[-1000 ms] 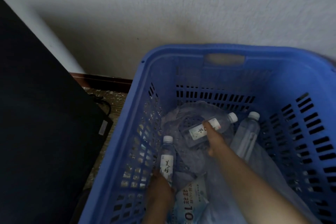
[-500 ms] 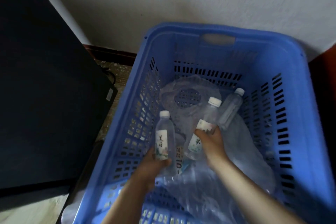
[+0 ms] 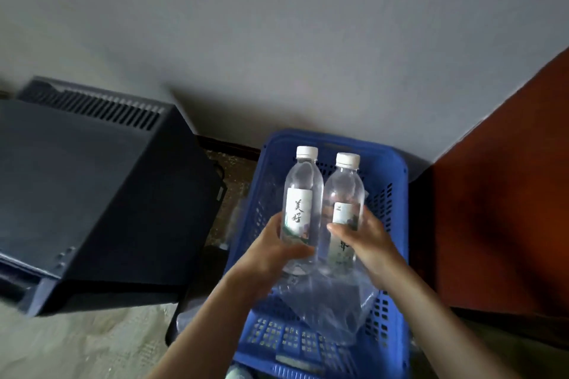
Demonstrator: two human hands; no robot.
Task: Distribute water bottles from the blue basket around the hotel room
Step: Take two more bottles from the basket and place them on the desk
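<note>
Basket (image 3: 397, 224) on floor against wall (image 3: 277, 40). Two water bottles side by side above it: left bottle (image 3: 303, 194) in left hand (image 3: 274, 252), right bottle (image 3: 345, 194) in right hand (image 3: 366, 243). Plastic sheet (image 3: 326, 301) inside basket. Cabinet (image 3: 92, 194) left; wooden panel (image 3: 498, 209) right.

Above the basket (image 3: 397, 224), a blue plastic crate with slotted walls and a dull sheen, two bottles (image 3: 303, 194) of clear glossy plastic carry white ribbed caps and matt paper labels. Inside the basket lies crinkled transparent film (image 3: 326, 304), shiny where it catches light. Left of the basket sits a dark matt box (image 3: 92, 194) with a slatted vent; right of it, a smooth reddish-brown panel (image 3: 498, 194); behind it, a matt wall (image 3: 277, 40).
</note>
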